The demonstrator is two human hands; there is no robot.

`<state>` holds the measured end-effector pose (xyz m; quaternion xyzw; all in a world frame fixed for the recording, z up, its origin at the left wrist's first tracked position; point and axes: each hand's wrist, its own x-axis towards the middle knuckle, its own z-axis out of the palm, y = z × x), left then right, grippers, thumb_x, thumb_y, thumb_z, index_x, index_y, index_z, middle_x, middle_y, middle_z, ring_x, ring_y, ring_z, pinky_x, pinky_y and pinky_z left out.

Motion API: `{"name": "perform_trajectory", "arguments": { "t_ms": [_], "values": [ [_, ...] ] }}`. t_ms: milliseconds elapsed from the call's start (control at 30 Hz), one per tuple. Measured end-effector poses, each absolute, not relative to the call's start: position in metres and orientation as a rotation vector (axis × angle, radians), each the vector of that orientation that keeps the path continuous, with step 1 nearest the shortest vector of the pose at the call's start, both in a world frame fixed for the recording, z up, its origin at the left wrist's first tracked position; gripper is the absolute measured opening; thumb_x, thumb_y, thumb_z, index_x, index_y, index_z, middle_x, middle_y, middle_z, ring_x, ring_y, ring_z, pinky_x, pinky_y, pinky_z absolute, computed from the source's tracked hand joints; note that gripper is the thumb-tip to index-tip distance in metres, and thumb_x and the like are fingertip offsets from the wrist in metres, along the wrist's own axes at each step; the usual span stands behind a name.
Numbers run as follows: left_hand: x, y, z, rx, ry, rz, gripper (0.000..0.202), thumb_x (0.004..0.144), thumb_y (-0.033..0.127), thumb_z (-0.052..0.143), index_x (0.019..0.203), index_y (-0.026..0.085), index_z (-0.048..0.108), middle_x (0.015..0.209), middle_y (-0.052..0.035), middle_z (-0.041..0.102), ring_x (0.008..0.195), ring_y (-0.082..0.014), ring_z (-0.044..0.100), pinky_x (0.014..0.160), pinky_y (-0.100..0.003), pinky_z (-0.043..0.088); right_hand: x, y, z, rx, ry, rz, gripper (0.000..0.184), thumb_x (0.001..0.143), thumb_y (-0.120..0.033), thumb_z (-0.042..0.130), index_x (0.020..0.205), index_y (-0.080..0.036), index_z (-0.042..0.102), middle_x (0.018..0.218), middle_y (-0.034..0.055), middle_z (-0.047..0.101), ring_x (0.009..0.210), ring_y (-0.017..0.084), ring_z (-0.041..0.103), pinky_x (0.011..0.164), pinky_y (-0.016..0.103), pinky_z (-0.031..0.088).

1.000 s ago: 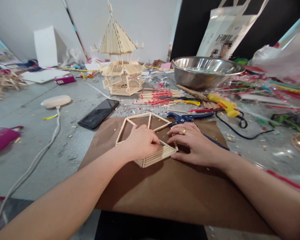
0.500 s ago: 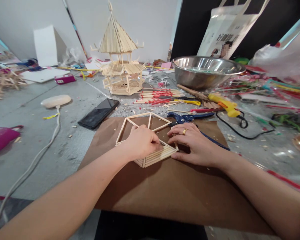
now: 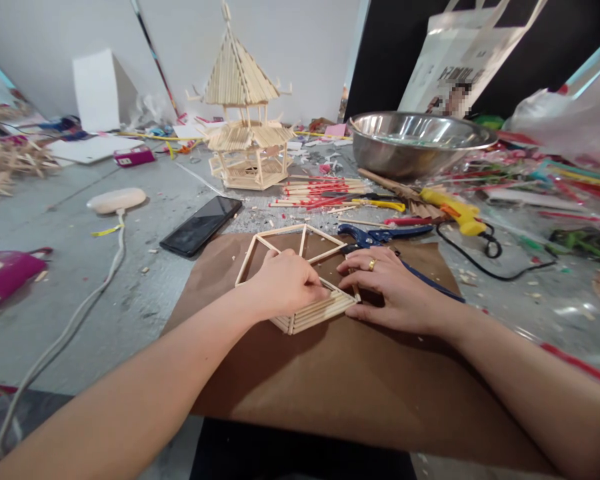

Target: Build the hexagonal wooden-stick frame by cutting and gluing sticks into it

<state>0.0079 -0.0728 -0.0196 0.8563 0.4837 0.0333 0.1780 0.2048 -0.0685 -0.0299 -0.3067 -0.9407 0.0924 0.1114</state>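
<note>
A flat, many-sided wooden stick frame (image 3: 325,253) with spokes lies on brown paper (image 3: 330,380). Thin sticks (image 3: 320,313) fill its near section side by side. My left hand (image 3: 290,283) reaches over the frame, fingers curled down and pressed on the innermost stick of that section; its fingertips are partly hidden. At the frame's right corner is my right hand (image 3: 390,287), with the thumb at the near edge and the fingers bent over the far side, holding the corner. A gold-coloured ring is on one finger. Blue-handled cutters (image 3: 380,233) lie just beyond this hand.
Behind stands a stick-built pavilion model (image 3: 247,143). Red-tipped sticks (image 3: 320,192), a steel bowl (image 3: 420,143) and a yellow glue gun (image 3: 453,208) are at the back right. A black phone (image 3: 200,225) and a white corded device (image 3: 117,200) lie left.
The whole view has shifted slightly, so things appear a little further right. Both hands keep nearly the same places on the frame.
</note>
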Motion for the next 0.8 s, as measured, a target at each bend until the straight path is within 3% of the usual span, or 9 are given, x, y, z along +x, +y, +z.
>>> {"name": "perform_trajectory", "arguments": {
  "t_ms": [133,300,800],
  "values": [
    [0.0038,-0.0721,-0.0148,2.419,1.313,0.018,0.027,0.071,0.037,0.045,0.068,0.021,0.065,0.064,-0.0027,0.062,0.075,-0.0179,0.049,0.074,-0.036,0.031,0.2054,-0.0676,-0.0310,-0.888,-2.758,0.277,0.025,0.069,-0.040,0.050,0.083,-0.021,0.059,0.099,0.0067,0.054,0.102,0.022,0.040,0.084,0.040,0.026],
    [0.0018,-0.0726,-0.0126,2.418,1.287,-0.027,0.021,0.070,0.034,0.047,0.070,0.024,0.066,0.070,-0.0003,0.063,0.081,-0.0175,0.049,0.082,-0.037,0.025,0.2053,-0.0673,-0.0312,-0.878,-2.753,0.284,0.025,0.069,-0.040,0.050,0.083,-0.021,0.059,0.099,0.0073,0.054,0.102,0.023,0.040,0.084,0.041,0.026],
    [0.0019,-0.0737,-0.0169,2.413,1.339,0.036,0.017,0.069,0.032,0.048,0.069,0.027,0.064,0.067,0.0010,0.061,0.082,-0.0184,0.047,0.078,-0.037,0.028,0.2052,-0.0670,-0.0308,-0.901,-2.777,0.273,0.026,0.069,-0.041,0.050,0.083,-0.022,0.059,0.101,0.0062,0.053,0.103,0.021,0.039,0.085,0.039,0.025]
  ]
}}
